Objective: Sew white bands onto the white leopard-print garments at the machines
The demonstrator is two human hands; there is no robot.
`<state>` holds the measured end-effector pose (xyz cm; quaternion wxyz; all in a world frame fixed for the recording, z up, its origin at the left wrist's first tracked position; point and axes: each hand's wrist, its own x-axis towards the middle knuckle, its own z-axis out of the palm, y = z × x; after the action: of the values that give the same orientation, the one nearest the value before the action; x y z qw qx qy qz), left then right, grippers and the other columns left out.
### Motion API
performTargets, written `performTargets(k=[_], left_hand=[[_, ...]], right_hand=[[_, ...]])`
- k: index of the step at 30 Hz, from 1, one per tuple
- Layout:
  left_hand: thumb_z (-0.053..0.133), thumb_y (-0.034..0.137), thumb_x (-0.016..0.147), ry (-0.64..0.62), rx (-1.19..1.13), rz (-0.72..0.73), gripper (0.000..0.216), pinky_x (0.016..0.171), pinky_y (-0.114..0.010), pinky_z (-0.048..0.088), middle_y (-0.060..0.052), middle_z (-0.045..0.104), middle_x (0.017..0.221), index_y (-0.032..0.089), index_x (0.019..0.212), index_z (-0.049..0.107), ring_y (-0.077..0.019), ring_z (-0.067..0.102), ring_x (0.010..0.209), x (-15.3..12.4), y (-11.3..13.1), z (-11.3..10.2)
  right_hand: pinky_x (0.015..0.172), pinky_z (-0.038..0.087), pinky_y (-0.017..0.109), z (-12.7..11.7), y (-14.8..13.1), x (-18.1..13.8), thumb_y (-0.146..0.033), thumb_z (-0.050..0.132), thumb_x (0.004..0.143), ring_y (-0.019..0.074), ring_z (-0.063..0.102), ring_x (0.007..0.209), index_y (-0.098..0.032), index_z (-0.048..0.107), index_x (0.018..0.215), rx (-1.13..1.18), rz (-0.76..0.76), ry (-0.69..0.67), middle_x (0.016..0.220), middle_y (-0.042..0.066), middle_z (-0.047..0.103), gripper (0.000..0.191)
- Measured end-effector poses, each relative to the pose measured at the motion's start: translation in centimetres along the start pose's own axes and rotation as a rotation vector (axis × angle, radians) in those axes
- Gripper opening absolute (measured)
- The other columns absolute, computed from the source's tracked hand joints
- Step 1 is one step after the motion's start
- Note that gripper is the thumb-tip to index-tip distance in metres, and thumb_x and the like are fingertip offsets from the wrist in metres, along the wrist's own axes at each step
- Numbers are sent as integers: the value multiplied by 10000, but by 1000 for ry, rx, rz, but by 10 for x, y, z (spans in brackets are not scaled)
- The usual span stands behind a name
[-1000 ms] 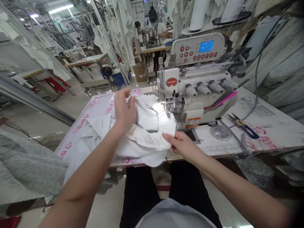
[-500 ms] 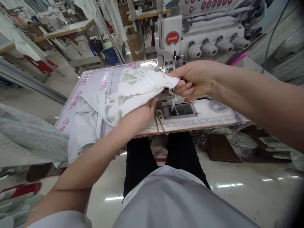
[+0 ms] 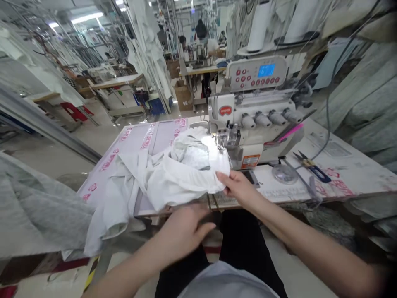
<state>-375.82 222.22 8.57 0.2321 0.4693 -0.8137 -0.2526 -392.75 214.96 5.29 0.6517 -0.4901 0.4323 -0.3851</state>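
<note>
A crumpled white knit garment [image 3: 173, 178] lies on the sewing table, and its far edge runs under the presser foot [image 3: 225, 138] of a white overlock sewing machine [image 3: 248, 111]. My right hand [image 3: 237, 187] pinches the garment's near edge just in front of the needle area. My left hand [image 3: 182, 231] is off the cloth, below the table's front edge and slightly blurred, with its fingers apart. It holds nothing. A long tail of the garment hangs over the table's left side.
A folded grey knit stack [image 3: 34, 203] sits at the left. Yellow-and-blue thread snips [image 3: 312, 167] and a clear disc [image 3: 284, 174] lie right of the machine. Thread cones [image 3: 259, 27] stand above it. A co-worker [image 3: 201, 31] sits at a machine far behind.
My left hand has left the cloth and dropped toward my lap. My right hand has moved down from above the machine to the garment's near edge. The garment now lies flatter, and the view has tilted up.
</note>
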Motion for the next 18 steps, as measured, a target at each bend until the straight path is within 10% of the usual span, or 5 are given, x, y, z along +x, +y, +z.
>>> performTargets(k=[5,10,13,18], left_hand=[[502,248,786,339,210,99,221,874,-362,371,-82,537,1019,197,1001,518,-219,462,993,16,11,-22],[458,296,814,247,335,154,212,825,-369,363,-86,490,939,155,663,505,-217,417,937,58,-13,-20],[414,316,836,63,310,169,287,678,-302,382,-37,488,694,159,602,470,-159,446,712,51,-7,-22],[408,380,831,-631,-220,130,314,449,-225,354,26,464,511,194,610,532,-98,417,449,-1,18,-18]], right_hand=[[387,208,185,5,7,-2,-543,534,719,48,321,393,-134,472,647,32,-44,-22,473,-47,399,420],[385,208,179,4,3,4,-539,554,703,45,302,388,-136,457,631,65,-11,-45,443,-55,391,421],[367,186,174,1,0,11,-530,562,702,40,290,364,-140,436,598,71,-13,-27,405,-62,382,423],[366,219,155,1,5,-20,-479,576,721,35,338,379,-136,458,634,113,32,-70,468,-56,430,373]])
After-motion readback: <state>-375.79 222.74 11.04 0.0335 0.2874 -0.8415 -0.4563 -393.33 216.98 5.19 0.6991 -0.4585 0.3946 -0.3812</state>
